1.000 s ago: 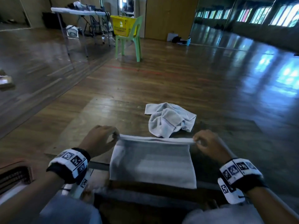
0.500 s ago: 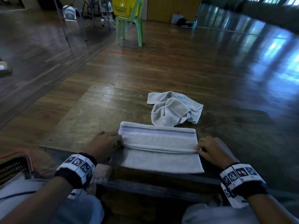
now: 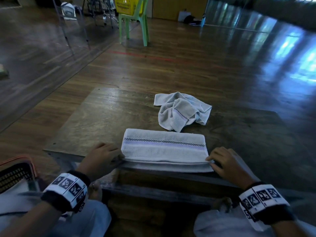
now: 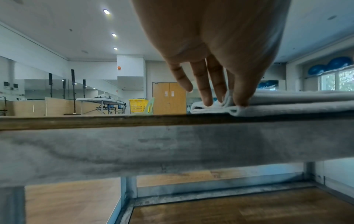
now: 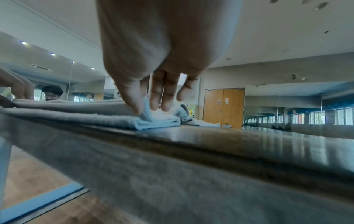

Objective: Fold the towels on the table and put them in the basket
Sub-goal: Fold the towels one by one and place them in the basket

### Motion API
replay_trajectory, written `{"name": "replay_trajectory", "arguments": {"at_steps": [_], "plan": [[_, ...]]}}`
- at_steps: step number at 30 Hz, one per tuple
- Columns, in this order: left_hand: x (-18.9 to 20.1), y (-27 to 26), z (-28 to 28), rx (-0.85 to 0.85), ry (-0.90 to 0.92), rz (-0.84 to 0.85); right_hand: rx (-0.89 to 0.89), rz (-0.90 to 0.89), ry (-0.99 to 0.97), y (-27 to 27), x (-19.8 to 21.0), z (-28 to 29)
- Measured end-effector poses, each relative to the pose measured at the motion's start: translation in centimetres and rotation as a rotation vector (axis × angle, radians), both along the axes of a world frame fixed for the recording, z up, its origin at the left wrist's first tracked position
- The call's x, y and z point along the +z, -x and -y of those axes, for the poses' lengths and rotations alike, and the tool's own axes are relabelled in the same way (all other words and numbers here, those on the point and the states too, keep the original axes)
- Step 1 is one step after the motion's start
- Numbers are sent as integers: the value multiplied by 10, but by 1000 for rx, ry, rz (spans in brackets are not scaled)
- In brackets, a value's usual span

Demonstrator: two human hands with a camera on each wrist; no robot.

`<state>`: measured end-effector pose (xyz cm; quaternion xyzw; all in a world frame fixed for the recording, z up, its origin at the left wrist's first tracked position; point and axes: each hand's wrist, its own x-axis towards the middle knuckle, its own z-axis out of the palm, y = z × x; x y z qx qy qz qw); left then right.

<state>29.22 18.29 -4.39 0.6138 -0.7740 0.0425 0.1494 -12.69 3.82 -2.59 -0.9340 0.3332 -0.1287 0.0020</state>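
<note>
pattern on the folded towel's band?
Black-and-white checkered line above a pale purple stripe on the folded towel; clearest in the head view.

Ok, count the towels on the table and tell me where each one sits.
2. The folded towel lies at the table's near edge, with the left hand and right hand pinching its near corners. The crumpled towel sits just behind it. None seem hidden.

Folded towel flat at table's near edge, checkered stripe up; crumpled towel just behind; basket left.
</note>
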Motion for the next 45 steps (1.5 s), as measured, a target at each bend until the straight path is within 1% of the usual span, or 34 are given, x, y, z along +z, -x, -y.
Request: {"name": "replay_trajectory", "arguments": {"at_steps": [3, 6, 10, 13, 15, 17, 22, 25, 30, 32, 35, 38, 41, 45], "plan": [[-6, 1, -6, 3, -29, -10, -2, -25, -48, 4, -10, -4], [-4, 1, -7, 14, -19, -35, -7, -13, -47, 6, -9, -5], [-4, 3, -9, 17, 54, -49, -19, 49, -2, 9, -3, -9], [-4, 5, -11, 2, 141, -53, -13, 57, 22, 12, -4, -11], [-3, 5, -12, -2, 167, -62, -10, 70, 28, 15, -5, -11], [-3, 5, -14, -10, 153, -70, -6, 73, 15, 16, -6, -13], [-12, 4, -15, -38, 66, -64, 3, 13, -26, 14, -13, -15], [-14, 5, -8, 11, 40, -56, 9, -21, -47, 9, -14, -12], [-17, 7, 8, 93, 42, -20, -70, -25, -27, 0, -10, 1], [-16, 7, 13, 108, 65, -41, -104, -3, -9, -1, -11, 7], [-7, 11, 14, 110, 182, -82, -157, 119, 42, 1, -5, 9], [-4, 11, 8, 79, 270, -102, -141, 192, 134, 4, 1, 2], [-16, 7, 2, 33, 238, -60, -96, 136, 123, 8, -6, -4], [-23, 6, -2, 11, 151, -27, -51, 9, 21, 13, -20, -5]]}}
